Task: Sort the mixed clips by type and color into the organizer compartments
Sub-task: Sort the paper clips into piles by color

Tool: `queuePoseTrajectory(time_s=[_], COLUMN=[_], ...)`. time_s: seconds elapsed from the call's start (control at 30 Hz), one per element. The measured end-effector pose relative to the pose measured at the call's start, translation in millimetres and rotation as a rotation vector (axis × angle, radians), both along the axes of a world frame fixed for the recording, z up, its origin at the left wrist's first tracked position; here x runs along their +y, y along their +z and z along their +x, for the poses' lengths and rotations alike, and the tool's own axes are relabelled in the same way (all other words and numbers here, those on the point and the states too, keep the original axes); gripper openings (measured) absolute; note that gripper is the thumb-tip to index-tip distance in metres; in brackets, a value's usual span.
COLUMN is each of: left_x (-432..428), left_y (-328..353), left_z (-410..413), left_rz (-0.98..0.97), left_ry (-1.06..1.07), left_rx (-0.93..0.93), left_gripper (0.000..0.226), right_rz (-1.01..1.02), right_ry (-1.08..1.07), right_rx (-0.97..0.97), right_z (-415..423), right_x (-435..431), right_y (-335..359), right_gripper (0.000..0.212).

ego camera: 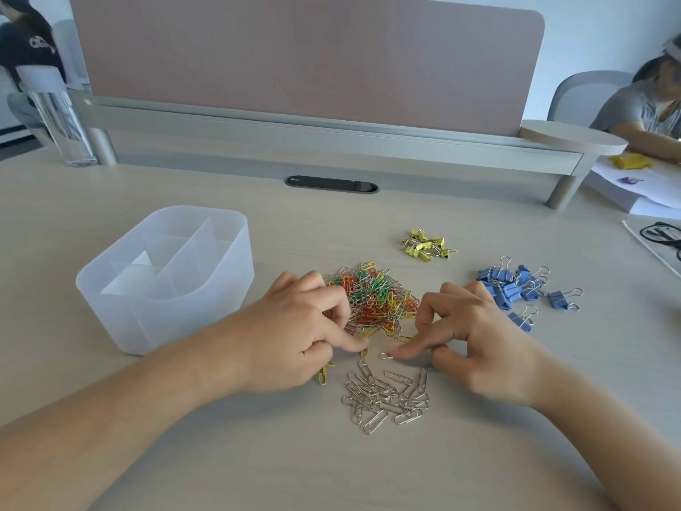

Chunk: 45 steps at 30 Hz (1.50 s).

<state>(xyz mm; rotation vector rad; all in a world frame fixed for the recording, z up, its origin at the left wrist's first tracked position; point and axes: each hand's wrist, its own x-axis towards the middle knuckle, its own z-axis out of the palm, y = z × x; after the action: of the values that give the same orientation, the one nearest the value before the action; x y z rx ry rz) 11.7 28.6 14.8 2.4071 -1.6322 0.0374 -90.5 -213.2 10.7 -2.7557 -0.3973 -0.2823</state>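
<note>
Your right hand's [475, 337] index finger [409, 350] lay straight, its tip pressing a single silver clip [385, 356] against the table [331, 466], while the other fingers curled above with nothing seen in them. Your left hand [291, 337] had its forefinger [350, 343] stretched toward a yellow paper clip [365, 352]. Its other fingers were curled, and another yellow clip [322, 378] poked out from under the palm; whether you gripped it could not be told. Both hands partly covered the near edge of the mixed pile of colored paper clips [376, 300]. Just nearer lay the sorted silver heap [383, 396]. Left of your left hand stood the translucent organizer [110, 307], with no clips seen in its compartments. Farther right sat the yellow binder clips [425, 245], and the blue binder clips [512, 285] lay just behind your right hand. A clear bottle [59, 116] stood far left, and glasses [659, 234] lay at the right edge.
</note>
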Motion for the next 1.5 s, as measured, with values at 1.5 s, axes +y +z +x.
queuePoseTrajectory(time_s=[1.5], left_x=[7], left_y=[0], left_z=[19], left_rz=[-0.233], left_ry=[-0.083], left_rx=[-0.011], left_gripper=[0.046], right_rz=[-0.128], right_ry=[0.012], right_rx=[0.001], right_z=[-1], right_x=[22], right_y=[-5], right_gripper=[0.053])
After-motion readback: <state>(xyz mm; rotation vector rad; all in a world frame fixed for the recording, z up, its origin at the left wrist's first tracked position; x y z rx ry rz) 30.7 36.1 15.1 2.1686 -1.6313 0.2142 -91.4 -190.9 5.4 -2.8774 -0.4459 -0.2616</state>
